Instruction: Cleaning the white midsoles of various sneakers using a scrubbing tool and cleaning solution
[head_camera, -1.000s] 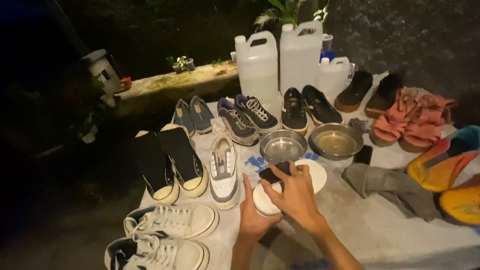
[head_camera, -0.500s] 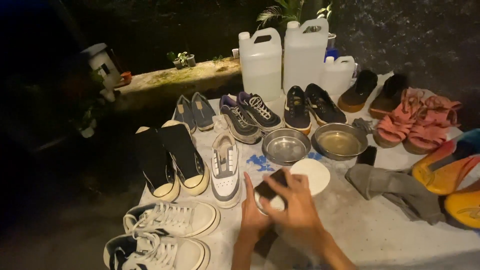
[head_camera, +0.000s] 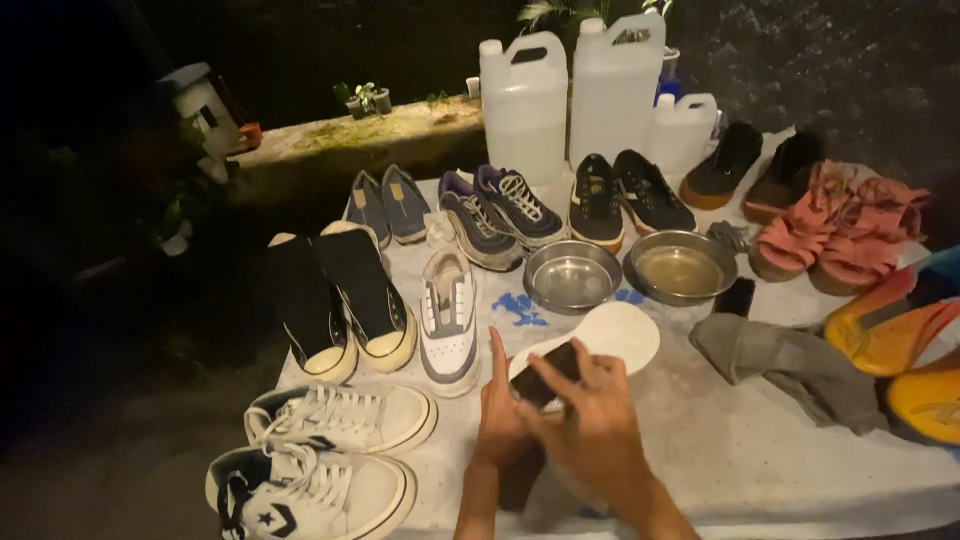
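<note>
Covering most of the ground is a pale speckled cloth (head_camera: 760, 450), laid outdoors at night; surroundings dark, with a low mossy stone ledge (head_camera: 380, 135) behind it. Landmark for all places: the shallow steel bowl holding clear water (head_camera: 572, 276).

Largest items: two tall translucent plastic jugs (head_camera: 560, 100) and a smaller white jug (head_camera: 682, 130) stand behind the bowl, at the cloth's far edge. A second steel bowl with murky water (head_camera: 682, 268) sits just right of the landmark, nearly touching it.

Shoes, in rows: black high-top pair (head_camera: 335, 300) well left of the bowl; grey-and-white sneaker (head_camera: 448, 318) just left of it; two white lace-up sneakers (head_camera: 320, 450) left and nearer the camera. Behind the bowl: grey slip-ons (head_camera: 385, 205), purple-grey runners (head_camera: 495, 215), black low sneakers (head_camera: 620, 198). Far right of it: dark shoes with tan soles (head_camera: 755, 170), pink sandals (head_camera: 840, 235), orange-yellow footwear (head_camera: 900, 340) at the edge. Crumpled grey rag (head_camera: 790, 365) right of the bowl, nearer the camera.

Hands, in front of the bowl: left hand (head_camera: 500, 420) is partly closed, fingers extended upward, steadying a white oval insole (head_camera: 615, 335) that lies flat on the cloth just in front of the bowl. Right hand (head_camera: 590, 430) is curled closed around a small dark block, likely a brush or sponge (head_camera: 548, 375), pressed on the insole's near end. The two hands touch.
</note>
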